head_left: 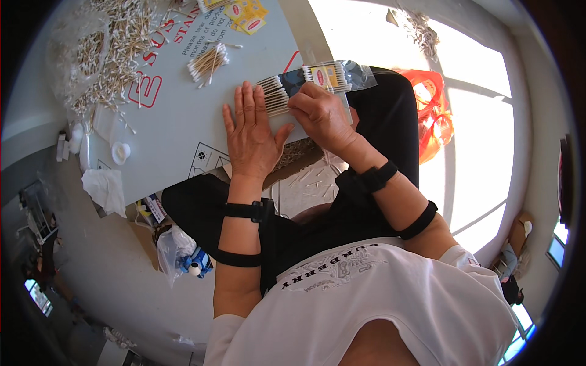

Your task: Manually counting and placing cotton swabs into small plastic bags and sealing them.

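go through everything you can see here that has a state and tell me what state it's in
left hand: open, flat on the row of swabs
right hand: closed on the clear bag
row of cotton swabs: lined up side by side, partly under the left hand
clear bag: lying flat, swabs inside
small swab bundle: loose, untouched
swab heap: scattered
orange bag: crumpled

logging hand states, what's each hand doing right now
Left hand: open, flat on the row of wooden-stick cotton swabs.
Right hand: closed on the clear plastic bag with a yellow label.
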### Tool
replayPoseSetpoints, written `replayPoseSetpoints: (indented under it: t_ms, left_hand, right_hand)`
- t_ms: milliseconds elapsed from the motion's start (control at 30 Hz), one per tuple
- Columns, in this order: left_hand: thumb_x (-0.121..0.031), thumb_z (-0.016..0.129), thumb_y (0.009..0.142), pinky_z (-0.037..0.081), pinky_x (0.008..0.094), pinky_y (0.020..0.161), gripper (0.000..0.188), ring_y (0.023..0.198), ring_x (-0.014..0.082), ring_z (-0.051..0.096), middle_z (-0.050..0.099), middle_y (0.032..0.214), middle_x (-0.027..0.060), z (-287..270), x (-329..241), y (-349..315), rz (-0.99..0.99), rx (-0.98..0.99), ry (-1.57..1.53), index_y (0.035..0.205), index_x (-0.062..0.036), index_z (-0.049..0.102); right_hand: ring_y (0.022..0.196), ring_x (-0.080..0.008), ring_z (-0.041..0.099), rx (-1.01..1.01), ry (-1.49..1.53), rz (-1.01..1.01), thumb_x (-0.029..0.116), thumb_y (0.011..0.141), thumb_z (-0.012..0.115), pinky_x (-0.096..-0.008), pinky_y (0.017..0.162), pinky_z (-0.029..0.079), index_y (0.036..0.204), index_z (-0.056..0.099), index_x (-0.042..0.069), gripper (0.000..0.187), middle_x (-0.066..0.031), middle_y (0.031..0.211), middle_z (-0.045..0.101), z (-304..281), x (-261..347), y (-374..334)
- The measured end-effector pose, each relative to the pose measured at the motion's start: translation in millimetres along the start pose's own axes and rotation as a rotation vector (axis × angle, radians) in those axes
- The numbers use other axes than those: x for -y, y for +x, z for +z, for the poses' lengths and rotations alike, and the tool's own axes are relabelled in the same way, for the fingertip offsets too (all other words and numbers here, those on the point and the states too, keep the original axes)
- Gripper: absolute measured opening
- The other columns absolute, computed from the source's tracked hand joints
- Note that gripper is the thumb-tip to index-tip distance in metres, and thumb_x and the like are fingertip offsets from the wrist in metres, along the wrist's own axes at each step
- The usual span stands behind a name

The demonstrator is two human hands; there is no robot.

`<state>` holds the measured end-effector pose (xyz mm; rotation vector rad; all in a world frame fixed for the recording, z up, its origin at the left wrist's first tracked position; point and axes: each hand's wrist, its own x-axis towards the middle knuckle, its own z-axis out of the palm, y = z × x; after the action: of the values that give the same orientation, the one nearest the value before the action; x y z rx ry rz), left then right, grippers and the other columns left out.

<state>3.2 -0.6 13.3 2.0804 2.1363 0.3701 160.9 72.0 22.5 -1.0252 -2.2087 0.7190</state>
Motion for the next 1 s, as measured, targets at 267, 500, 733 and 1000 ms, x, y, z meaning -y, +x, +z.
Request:
replayPoseSetpoints:
  t_ms: [267, 500, 733, 1000]
  left_hand:
    - [-0.053, 0.061, 0.086, 0.01, 0.052, 0.119, 0.09, 0.149, 0.0304, 0.016, 0.022, 0.159, 0.0164, -0.3, -0.2, 0.0, -0.005, 0.01, 0.008, 0.151, -0.002, 0.023]
    - [-0.053, 0.06, 0.087, 0.01, 0.0519, 0.12, 0.09, 0.149, 0.03, 0.016, 0.021, 0.159, 0.0162, 0.6, 0.3, 0.0, -0.004, 0.006, 0.011, 0.151, -0.0021, 0.023]
    - [-0.052, 0.061, 0.086, 0.01, 0.0521, 0.12, 0.09, 0.149, 0.0302, 0.016, 0.022, 0.159, 0.0166, -0.8, -0.1, 0.8, -0.001, 0.002, 0.008, 0.151, -0.0019, 0.023]
    - [-0.05, 0.062, 0.086, 0.01, 0.0523, 0.119, 0.089, 0.149, 0.0304, 0.017, 0.023, 0.159, 0.0163, -0.6, 0.6, 0.0, -0.004, 0.005, -0.007, 0.151, -0.0019, 0.023]
  right_hand:
    - [0.077, -0.0315, 0.063, 0.061, -0.025, 0.008, 0.002, 0.077, 0.069, -0.0395, 0.066, 0.051, 0.085, 0.065, 0.004, 0.01, -0.0104, 0.084, 0.058, 2.2, -4.3, -2.9]
    - [0.078, -0.0331, 0.064, -0.004, 0.022, 0.013, 0.004, 0.072, 0.069, -0.0426, 0.066, 0.052, 0.09, 0.065, 0.006, 0.02, -0.0106, 0.083, 0.057, 2.6, -0.7, -1.4]
    - [0.078, -0.0329, 0.063, -0.002, 0.022, 0.005, 0.004, 0.072, 0.069, -0.0423, 0.066, 0.052, 0.089, 0.065, 0.006, 0.017, -0.0105, 0.081, 0.057, 4.1, -2.5, -1.5]
    - [0.079, -0.0327, 0.063, 0.008, -0.001, 0.051, 0.007, 0.074, 0.069, -0.0425, 0.066, 0.052, 0.094, 0.064, 0.006, 0.021, -0.0102, 0.082, 0.057, 3.6, 3.3, 0.5]
